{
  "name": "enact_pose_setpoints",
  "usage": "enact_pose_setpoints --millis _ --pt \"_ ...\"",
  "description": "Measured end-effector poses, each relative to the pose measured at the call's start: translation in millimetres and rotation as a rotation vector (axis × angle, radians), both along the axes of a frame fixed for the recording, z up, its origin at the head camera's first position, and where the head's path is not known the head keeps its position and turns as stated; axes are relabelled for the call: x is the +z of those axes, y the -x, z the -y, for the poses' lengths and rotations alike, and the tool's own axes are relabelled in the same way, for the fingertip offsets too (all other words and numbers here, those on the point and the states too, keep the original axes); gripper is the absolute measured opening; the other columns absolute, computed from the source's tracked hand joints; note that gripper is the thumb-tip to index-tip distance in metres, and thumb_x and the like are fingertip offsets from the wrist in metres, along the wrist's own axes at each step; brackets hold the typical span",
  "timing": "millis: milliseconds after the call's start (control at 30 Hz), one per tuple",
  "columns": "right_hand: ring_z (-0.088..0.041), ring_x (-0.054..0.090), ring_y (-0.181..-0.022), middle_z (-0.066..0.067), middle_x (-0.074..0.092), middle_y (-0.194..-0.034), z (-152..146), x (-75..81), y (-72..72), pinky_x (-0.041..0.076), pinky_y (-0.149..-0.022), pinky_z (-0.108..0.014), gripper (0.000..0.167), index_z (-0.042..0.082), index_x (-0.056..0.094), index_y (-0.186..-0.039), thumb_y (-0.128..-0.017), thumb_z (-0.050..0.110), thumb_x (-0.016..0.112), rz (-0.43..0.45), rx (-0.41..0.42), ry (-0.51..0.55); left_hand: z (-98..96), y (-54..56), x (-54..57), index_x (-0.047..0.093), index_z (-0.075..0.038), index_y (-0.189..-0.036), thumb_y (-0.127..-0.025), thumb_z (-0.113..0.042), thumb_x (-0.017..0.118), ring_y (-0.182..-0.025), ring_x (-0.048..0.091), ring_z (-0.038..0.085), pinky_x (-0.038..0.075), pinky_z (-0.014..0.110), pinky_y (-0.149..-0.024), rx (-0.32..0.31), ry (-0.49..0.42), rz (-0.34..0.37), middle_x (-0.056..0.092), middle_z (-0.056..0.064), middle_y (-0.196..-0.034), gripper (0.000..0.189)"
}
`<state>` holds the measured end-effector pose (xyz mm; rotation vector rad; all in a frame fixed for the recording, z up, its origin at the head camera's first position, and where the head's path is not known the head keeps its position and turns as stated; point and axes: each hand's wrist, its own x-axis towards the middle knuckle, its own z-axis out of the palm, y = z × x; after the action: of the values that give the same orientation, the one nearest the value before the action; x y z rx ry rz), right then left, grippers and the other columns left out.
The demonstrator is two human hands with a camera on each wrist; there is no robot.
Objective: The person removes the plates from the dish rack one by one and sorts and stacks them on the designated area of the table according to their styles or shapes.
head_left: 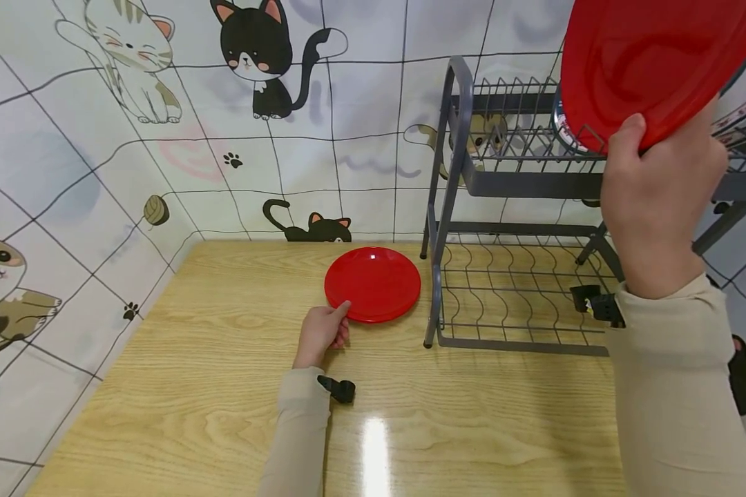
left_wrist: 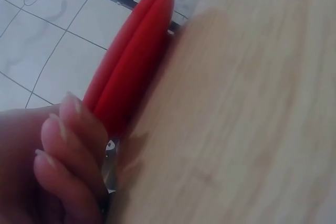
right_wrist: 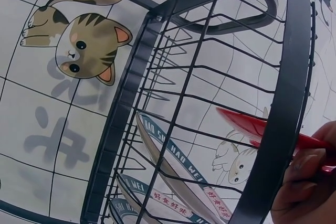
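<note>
My right hand [head_left: 662, 193] grips the lower rim of a red plate [head_left: 653, 62], with the thumb on the face turned toward me. It holds this plate raised and tilted on edge at the upper tier of a grey metal dish rack [head_left: 528, 185]. In the right wrist view the plate's edge [right_wrist: 244, 124] shows beyond the rack's bar. On the table, a round red plate [head_left: 373, 286] lies left of the rack. My left hand [head_left: 320, 333] pinches its near left rim, thumb on top. From the left wrist, its side [left_wrist: 128, 72] shows a groove along it.
White plates with lettered teal rims [right_wrist: 173, 161] stand slanted in the upper tier. Below is a wavy wire lower tier [head_left: 510, 290]. The wooden table [head_left: 211, 386] meets a cat-patterned tiled wall [head_left: 373, 138] at the back and left.
</note>
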<state>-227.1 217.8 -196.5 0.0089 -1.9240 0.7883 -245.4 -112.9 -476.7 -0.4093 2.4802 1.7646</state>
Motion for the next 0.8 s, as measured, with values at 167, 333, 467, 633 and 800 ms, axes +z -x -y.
enact_pose_setpoints --millis 167,333,467,633,800 --pt "-0.007 0.048 -0.113 0.009 0.053 -0.123 0.9 -2.4 -0.3 0.036 -0.093 -0.024 0.042 0.023 0.040 -0.130 -0.089 0.030 0.047 -0.011 0.019 0.025 0.3 0.1 -2.6 0.060 -0.004 -0.060 -0.087 -0.042 0.054 -0.037 0.047 0.014 0.039 0.023 -0.037 -0.008 0.025 -0.015 0.056 0.007 -0.051 0.046" --pt "-0.007 0.049 -0.113 0.008 0.053 -0.123 2.1 -4.6 -1.4 0.037 -0.092 -0.024 0.041 0.021 0.041 -0.129 -0.089 0.029 0.047 -0.012 0.034 0.067 1.6 1.2 -3.9 0.059 -0.006 -0.060 -0.086 -0.043 0.054 -0.038 0.048 0.015 0.040 0.023 -0.038 -0.010 0.026 -0.005 0.056 0.008 -0.053 0.045" --pt "-0.008 0.048 -0.113 0.009 0.051 -0.124 2.1 -6.2 -2.4 0.036 -0.092 -0.024 0.042 0.020 0.040 -0.129 -0.089 0.029 0.049 -0.002 0.051 0.095 2.0 1.2 -3.7 0.060 -0.005 -0.061 -0.086 -0.042 0.054 -0.038 0.048 0.014 0.040 0.022 -0.038 -0.017 0.027 0.006 0.056 0.008 -0.053 0.045" --pt "-0.009 0.046 -0.115 0.009 0.048 -0.127 1.9 -7.7 -3.1 0.036 -0.093 -0.024 0.043 0.018 0.039 -0.130 -0.089 0.029 0.050 -0.005 0.067 0.107 2.3 -0.5 -2.3 0.062 -0.002 -0.065 -0.088 -0.040 0.053 -0.038 0.048 0.013 0.040 0.022 -0.038 -0.031 0.002 0.008 0.057 0.008 -0.054 0.045" --pt "-0.010 0.044 -0.116 0.010 0.045 -0.129 0.9 -7.9 -3.6 0.036 -0.094 -0.024 0.044 0.014 0.038 -0.129 -0.088 0.025 0.052 -0.034 0.111 0.141 3.8 -1.1 0.7 0.062 -0.001 -0.067 -0.089 -0.036 0.052 -0.038 0.047 0.013 0.039 0.022 -0.039 -0.060 0.007 0.004 0.057 0.008 -0.055 0.043"
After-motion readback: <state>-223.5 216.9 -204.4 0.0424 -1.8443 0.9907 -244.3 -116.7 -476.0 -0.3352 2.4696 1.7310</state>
